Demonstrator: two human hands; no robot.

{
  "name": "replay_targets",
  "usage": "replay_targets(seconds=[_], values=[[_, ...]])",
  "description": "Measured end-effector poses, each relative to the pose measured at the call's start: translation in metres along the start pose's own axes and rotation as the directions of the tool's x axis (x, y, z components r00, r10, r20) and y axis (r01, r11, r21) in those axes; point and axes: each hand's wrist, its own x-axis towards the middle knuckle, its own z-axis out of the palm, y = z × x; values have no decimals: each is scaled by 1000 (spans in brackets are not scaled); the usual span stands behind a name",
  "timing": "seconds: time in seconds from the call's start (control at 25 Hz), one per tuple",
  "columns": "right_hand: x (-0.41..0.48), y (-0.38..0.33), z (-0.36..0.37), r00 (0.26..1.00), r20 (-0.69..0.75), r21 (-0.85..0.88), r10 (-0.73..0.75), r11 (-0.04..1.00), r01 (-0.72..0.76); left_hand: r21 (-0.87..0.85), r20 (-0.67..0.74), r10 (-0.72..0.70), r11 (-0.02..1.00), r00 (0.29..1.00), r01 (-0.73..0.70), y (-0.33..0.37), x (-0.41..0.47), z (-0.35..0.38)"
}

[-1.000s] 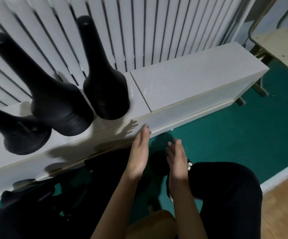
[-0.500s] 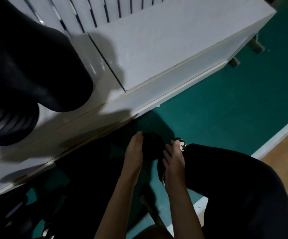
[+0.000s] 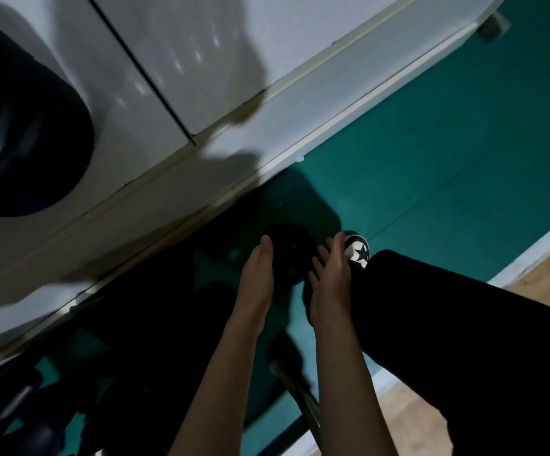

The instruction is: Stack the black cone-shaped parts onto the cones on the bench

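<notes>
Black cone part (image 3: 291, 258) end-on, axis upward; left hand (image 3: 256, 278), right hand (image 3: 330, 278) flank it, fingers (image 3: 264, 250) straight.

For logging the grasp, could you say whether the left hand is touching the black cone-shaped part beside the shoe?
Cannot tell. Head view: the left hand closely flanks the black cone-shaped part; shadow hides any gap.

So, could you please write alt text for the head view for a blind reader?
A person's left hand and right hand, fingers straight, flank a black cone-shaped part on the green floor. Above, a white bench bears a black cone; a star-marked shoe lies by the right hand.
</notes>
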Motion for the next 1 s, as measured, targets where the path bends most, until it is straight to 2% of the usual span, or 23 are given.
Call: replay_targets(seconds=[0.44,0.76,1.0], values=[[67,62,4,999,10,-198,42,979,-40,17,55,-54,998,997,53,-10,28,13],[67,72,12,998,30,-181,58,982,-52,12,1,-11,1000,1000,11,-6,17,-2],[43,60,24,995,101,-171,-16,985,33,71,-40,78,995,996,-75,7,-2,-21]])
